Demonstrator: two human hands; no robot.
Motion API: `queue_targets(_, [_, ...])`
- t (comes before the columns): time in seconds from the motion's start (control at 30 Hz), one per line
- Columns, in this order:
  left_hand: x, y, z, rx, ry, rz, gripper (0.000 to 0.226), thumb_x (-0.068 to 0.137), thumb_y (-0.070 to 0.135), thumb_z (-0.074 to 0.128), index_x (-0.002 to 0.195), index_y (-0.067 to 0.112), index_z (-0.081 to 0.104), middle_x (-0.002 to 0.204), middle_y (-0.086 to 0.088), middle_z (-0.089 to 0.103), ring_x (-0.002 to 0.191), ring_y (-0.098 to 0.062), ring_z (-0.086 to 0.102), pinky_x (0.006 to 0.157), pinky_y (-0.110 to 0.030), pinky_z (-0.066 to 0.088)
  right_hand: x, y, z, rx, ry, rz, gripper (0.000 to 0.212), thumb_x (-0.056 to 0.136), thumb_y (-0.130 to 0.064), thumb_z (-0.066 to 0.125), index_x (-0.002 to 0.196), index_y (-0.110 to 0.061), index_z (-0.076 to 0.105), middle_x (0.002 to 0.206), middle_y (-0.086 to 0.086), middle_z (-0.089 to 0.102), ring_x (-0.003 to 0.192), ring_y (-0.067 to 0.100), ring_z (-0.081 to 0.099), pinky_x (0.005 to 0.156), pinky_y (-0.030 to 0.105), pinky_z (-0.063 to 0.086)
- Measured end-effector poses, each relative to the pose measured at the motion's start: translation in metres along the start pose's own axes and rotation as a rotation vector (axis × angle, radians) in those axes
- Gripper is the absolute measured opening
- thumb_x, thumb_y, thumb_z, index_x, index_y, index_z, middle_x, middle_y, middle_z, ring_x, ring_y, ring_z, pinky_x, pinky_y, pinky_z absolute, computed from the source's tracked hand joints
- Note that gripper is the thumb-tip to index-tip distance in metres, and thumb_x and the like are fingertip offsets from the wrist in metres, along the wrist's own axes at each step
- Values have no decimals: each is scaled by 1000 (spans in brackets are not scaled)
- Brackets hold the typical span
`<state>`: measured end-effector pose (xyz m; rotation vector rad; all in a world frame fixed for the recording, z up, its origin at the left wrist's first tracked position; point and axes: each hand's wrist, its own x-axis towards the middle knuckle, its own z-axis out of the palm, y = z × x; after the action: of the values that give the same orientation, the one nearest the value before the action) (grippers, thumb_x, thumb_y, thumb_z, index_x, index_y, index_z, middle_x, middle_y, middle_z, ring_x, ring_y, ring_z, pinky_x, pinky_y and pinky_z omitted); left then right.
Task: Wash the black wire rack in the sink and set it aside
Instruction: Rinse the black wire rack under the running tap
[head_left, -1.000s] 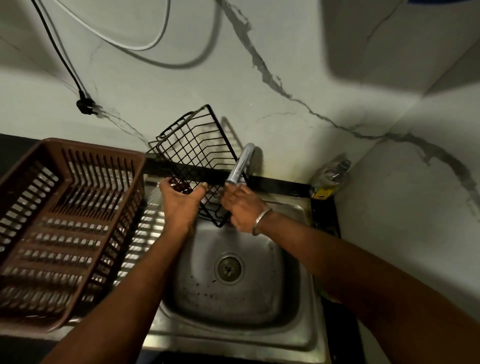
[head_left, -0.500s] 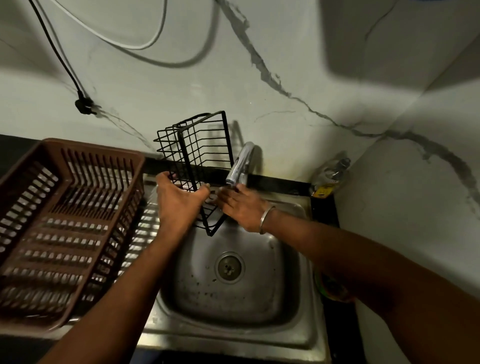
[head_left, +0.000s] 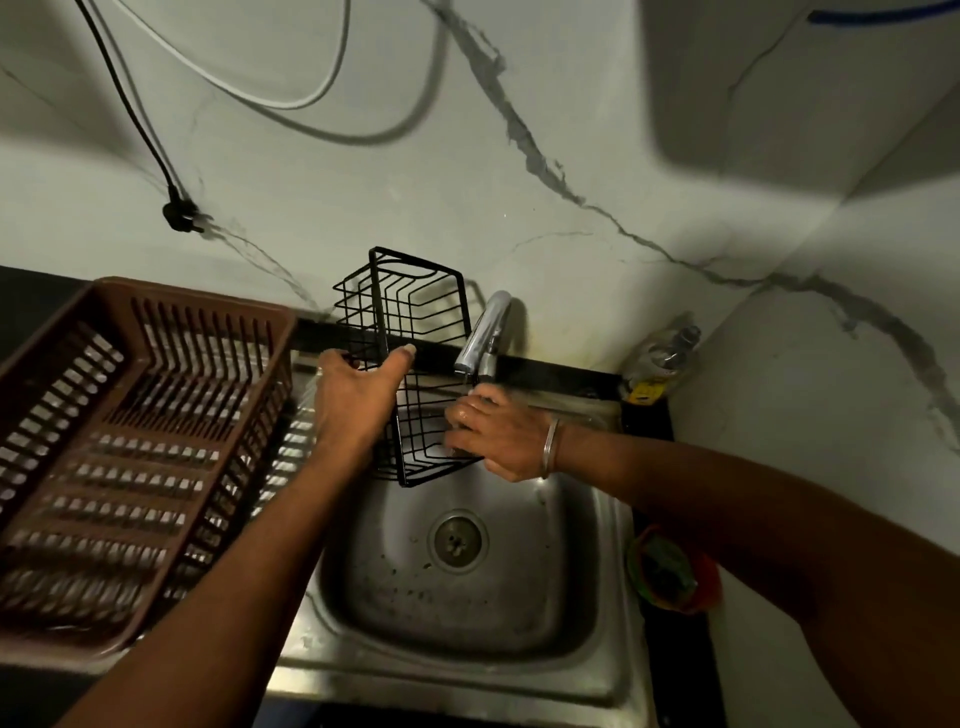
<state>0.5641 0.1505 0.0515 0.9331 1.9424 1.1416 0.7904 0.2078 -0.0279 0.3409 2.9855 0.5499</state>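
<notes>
Head view: the black wire rack (head_left: 405, 312) stands on end above the back of the sink (head_left: 519, 597), its lower part over the basin. The left hand (head_left: 358, 400) grips its upright frame bar, thumb and fingers wrapped round it. The wet right hand (head_left: 498, 436) curls its fingers onto the rack's lower wires. A brown dish drainer (head_left: 130, 441) sits left of the sink.

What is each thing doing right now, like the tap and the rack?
black wire rack, stood on end over the sink, held by both hands.
left hand, grips the rack's side.
right hand, wet, grips its lower wires.
tap, seems to be running.
brown dish basket, holding no dishes.
</notes>
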Motion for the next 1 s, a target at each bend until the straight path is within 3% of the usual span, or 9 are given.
queue_targets(0.17, [7,3,0,39,-12,-3,93,75,69,75,143,13,45,131,-7,62,116,-28,60,96,-41,51,8,6,3,-53,-33,120,54,87,-12,63,140,-11,56,151,17,49,140,33,46,119,64,22])
queue_targets(0.3, [8,5,-10,63,-10,21,95,71,72,70,142,13,46,132,-7,64,118,-28,61,92,-37,44,13,-10,-2,89,6,230,70,72,-11,72,140,-10,58,154,17,47,143,33,44,123,62,18])
queue_targets(0.5, [5,-1,-22,-12,18,-44,75,73,70,72,127,21,54,126,-2,65,118,-26,61,104,-47,53,16,-39,2,603,177,490,77,62,9,62,135,-18,64,152,5,49,140,28,45,110,55,40])
queue_targets(0.57, [4,1,-23,16,16,-54,85,69,74,70,131,19,53,129,-4,63,118,-27,61,103,-51,54,17,-46,2,742,272,521,75,63,15,55,130,-15,69,149,7,52,140,24,46,109,49,44])
queue_targets(0.67, [4,1,-23,68,28,-33,94,63,77,70,132,15,54,130,-6,65,119,-28,62,105,-43,50,19,-41,-16,1169,342,692,71,72,26,43,125,-11,73,137,6,65,129,4,57,110,32,48])
queue_targets(0.77, [3,-6,-22,69,15,-41,75,73,68,77,126,19,53,127,0,63,116,-23,59,98,-33,42,15,-24,-12,1432,522,1019,58,83,28,47,106,-16,76,109,6,77,101,15,73,91,39,59])
queue_targets(0.87, [-1,-11,-19,53,22,-29,62,78,62,79,118,23,51,119,3,63,109,-20,59,93,-32,42,19,-2,5,1329,658,1424,33,89,9,64,90,-22,74,85,2,75,74,18,69,75,48,62])
queue_targets(0.93, [-3,-10,-17,63,20,-14,77,73,68,77,129,19,54,122,1,63,110,-21,60,94,-34,46,29,11,10,1197,636,1539,21,87,0,71,100,-15,78,84,0,74,67,8,64,68,30,57])
queue_targets(1.0, [-6,-10,-16,68,18,-21,85,77,64,78,140,14,50,128,-1,60,114,-20,56,95,-31,41,40,23,7,1140,503,1520,26,88,-6,74,113,-10,76,93,6,76,78,14,69,73,22,50])
